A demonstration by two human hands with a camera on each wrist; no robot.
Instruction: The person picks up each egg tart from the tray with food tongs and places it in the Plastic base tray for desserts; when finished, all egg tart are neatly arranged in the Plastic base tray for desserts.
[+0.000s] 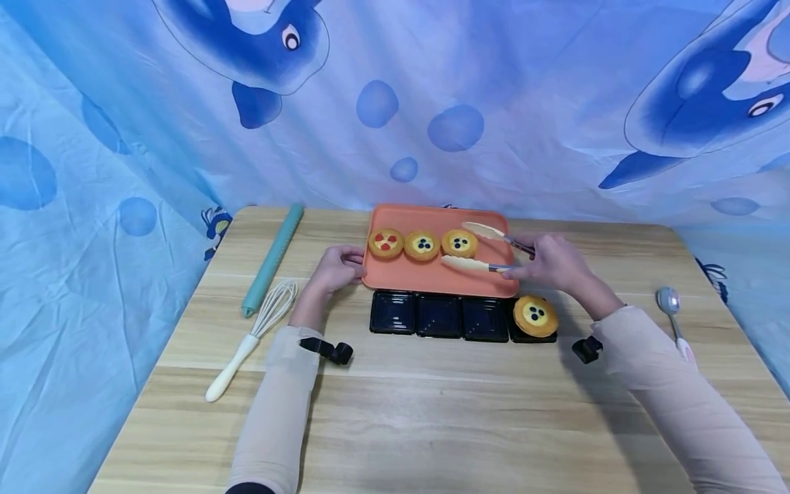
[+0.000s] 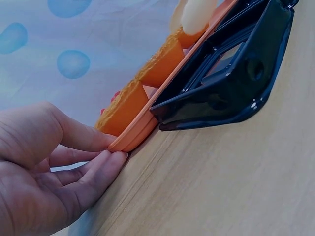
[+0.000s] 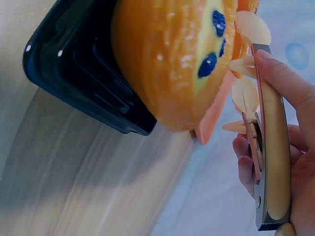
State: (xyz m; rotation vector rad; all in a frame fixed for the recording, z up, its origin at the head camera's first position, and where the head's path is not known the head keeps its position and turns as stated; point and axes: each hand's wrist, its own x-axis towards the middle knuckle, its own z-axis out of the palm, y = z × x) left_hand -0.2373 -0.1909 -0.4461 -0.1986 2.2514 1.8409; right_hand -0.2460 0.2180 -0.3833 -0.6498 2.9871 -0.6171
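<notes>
My left hand (image 1: 338,267) pinches the left rim of an orange tray (image 1: 426,276) between thumb and fingers. On the tray stand a tart with red pieces (image 1: 386,243) and two tarts with blueberries, one in the middle (image 1: 422,245) and one at right (image 1: 459,243). My right hand (image 1: 551,262) grips food tongs (image 1: 472,263) with cream-coloured tips. The spread tips lie on either side of the right-hand blueberry tart; whether they touch it I cannot tell. Another blueberry tart (image 1: 535,316) sits tilted in the rightmost of several black square holders (image 1: 439,315).
The holders stand in a row along the tray's front edge. Left of the tray lie a teal rolling pin (image 1: 273,261) and a white whisk (image 1: 252,339). A spoon (image 1: 669,302) is at the far right. A blue curtain (image 1: 401,137) hangs behind the wooden table (image 1: 432,425).
</notes>
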